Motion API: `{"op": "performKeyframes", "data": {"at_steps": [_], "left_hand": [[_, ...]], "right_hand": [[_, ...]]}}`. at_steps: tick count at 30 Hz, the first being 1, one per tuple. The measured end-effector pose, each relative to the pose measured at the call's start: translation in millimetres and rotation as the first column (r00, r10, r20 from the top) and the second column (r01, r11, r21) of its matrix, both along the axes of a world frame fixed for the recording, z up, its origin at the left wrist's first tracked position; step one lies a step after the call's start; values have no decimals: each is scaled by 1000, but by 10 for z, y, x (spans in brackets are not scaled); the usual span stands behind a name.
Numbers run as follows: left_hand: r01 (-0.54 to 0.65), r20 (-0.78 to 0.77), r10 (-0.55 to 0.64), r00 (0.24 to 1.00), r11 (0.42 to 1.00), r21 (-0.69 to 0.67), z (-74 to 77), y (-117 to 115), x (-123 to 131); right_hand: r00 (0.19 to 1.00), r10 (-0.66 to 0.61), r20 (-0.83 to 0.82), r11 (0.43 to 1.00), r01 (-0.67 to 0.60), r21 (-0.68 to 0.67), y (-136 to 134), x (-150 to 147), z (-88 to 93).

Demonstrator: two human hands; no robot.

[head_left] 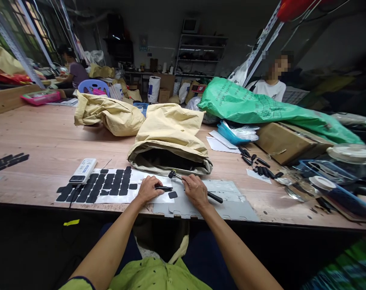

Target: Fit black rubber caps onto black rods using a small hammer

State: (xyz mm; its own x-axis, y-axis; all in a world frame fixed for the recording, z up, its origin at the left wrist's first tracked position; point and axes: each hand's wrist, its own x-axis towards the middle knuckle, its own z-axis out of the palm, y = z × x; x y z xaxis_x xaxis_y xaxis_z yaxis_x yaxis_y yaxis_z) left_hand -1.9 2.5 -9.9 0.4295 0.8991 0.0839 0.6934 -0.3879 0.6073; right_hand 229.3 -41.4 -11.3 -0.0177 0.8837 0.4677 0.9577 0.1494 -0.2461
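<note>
Lime-green shirt (146, 276) fills the bottom of the head view, and both bare forearms stretch up from it to the worktop (44, 137) edge. Left hand (148, 188) is down on the white sheet of black pads (110, 184), fingers pinched around a slim black piece (164, 188) that points right. Right hand (196, 189) sits just beside it, fingers clenched over a small hammer (215, 197), whose dark head pokes out up-left and whose black handle trails off to the right across the grey mat (228, 201). One loose black pad (172, 195) lies between the two hands. Right behind them gapes an open tan bag (171, 137), with a white remote (83, 170) left of the sheet. Off to the right are scattered black parts (258, 165), a cardboard box (279, 141) and a green sack (255, 106); two other people sit at the far end
</note>
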Motion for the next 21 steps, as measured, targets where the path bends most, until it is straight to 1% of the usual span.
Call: {"op": "performKeyframes", "data": {"at_steps": [3, 7, 12, 14, 17, 19, 21], "left_hand": [[5, 4, -5, 1000, 1000, -8, -8, -1, -10], [12, -4, -12, 1000, 1000, -19, -7, 4, -21], [46, -17, -46, 999, 999, -29, 80, -29, -37], [76, 8, -76, 997, 997, -23, 132, -132, -30], [174, 62, -175, 983, 985, 21, 165, -426, -1], [249, 53, -251, 967, 968, 39, 137, -665, 26], [306, 7, -306, 952, 951, 41, 74, -873, 49]], "right_hand": [[998, 30, 50, 999, -30, -16, 128, 87, -84], [999, 33, 20, 999, -33, -10, 194, 123, -180], [1000, 17, -22, 1000, -17, -24, 192, 106, -189], [999, 13, -35, 999, -14, -32, 191, 99, -180], [999, 4, -33, 999, -5, -37, 190, 91, -171], [1000, -3, -20, 999, 2, -41, 189, 88, -170], [1000, -6, -7, 999, 5, -44, 186, 86, -170]]}}
